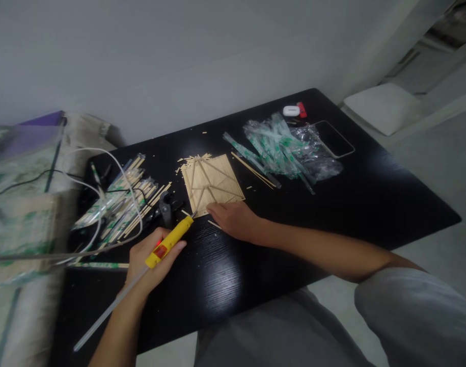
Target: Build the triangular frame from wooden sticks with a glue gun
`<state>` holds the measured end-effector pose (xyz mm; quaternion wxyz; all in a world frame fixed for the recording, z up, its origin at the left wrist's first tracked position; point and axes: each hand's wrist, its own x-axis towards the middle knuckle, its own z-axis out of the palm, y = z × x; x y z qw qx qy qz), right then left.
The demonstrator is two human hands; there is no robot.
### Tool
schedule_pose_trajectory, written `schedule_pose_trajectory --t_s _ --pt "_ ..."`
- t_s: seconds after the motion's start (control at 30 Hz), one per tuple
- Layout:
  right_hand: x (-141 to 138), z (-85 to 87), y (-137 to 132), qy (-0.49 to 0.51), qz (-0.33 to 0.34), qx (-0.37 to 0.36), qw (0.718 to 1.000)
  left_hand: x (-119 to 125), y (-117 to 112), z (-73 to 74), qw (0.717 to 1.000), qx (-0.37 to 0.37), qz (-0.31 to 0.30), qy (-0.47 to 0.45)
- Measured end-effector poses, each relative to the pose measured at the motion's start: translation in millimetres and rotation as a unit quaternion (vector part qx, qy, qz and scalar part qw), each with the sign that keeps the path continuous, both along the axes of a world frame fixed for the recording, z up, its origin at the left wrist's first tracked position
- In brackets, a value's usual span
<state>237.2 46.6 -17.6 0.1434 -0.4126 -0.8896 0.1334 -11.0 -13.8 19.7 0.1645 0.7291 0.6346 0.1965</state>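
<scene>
Currently the L hand (160,270) is wrapped round a yellow glue gun (175,237), clear glue stick (110,306) poking out its rear toward near left. Nozzle's at the panel's near-left corner; can't tell if touching. R hand (236,219) has fingertips on the near edge of the stick panel (222,176); can't tell if they're pinching anything. Panel lies flat approx. mid-table, just beyond both hands, w/ a frame of thin sticks on top & cut bits (190,162) at its far-left edge. Black table (332,204) also has wrapped sticks (121,199) left, plastic wrappers (274,142) right, & a phone (334,138) far right.
</scene>
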Motion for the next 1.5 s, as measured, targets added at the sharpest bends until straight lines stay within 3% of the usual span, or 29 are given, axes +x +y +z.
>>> schedule_pose_trajectory --t_s 1.0,1.33,1.5 --pt "-1 2.0 0 -0.010 0.001 -0.006 1.000 2 -1 0.0 1.000 0.022 -0.005 -0.011" --pt "-1 -5.6 0 0.003 -0.009 0.013 1.000 -12 -1 -11.1 0.997 0.045 0.064 0.000" --pt "-1 -7.5 -1 0.013 -0.016 0.008 1.000 -13 2 -15.7 0.997 0.045 0.064 -0.011"
